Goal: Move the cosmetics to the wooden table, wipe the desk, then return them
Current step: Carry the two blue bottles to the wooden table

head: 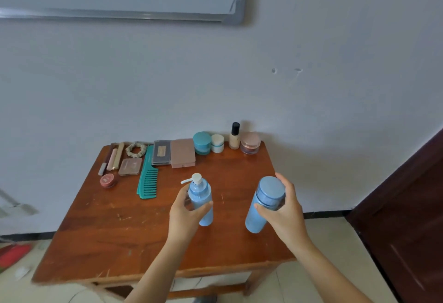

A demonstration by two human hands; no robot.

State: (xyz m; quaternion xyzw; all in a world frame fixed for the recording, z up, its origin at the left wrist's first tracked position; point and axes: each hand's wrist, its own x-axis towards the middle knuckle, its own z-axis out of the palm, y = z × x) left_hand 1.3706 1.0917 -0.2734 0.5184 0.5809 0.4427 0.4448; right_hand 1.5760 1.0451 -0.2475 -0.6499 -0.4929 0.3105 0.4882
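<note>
Head view, looking down on wooden surface (115,230). Grips blue pump bottle (200,192) in left hand (184,214), thumb and fingers curled round the mid-body below the white pump. Grips blue capped bottle (255,218) in right hand (285,211), wrapped round the shoulder just under the wide lid. Holds both roughly upright over the front-middle of the surface, apart from each other; cannot tell whether bases touch the wood or hang just above. Leaves other cosmetics along the back edge: teal comb (148,175), pink palette (182,156), teal jar (202,142), white jar (217,143), foundation bottle (234,136), pink jar (250,143). Looks like rigid, smooth plastic on both blue bottles, probably light to moderate depending on fill, likely slick under a loose grip. Best taken round the body, not by pump head or lid, which could depress or twist loose. Treat glass-looking foundation bottle as fragile and tippy.
</note>
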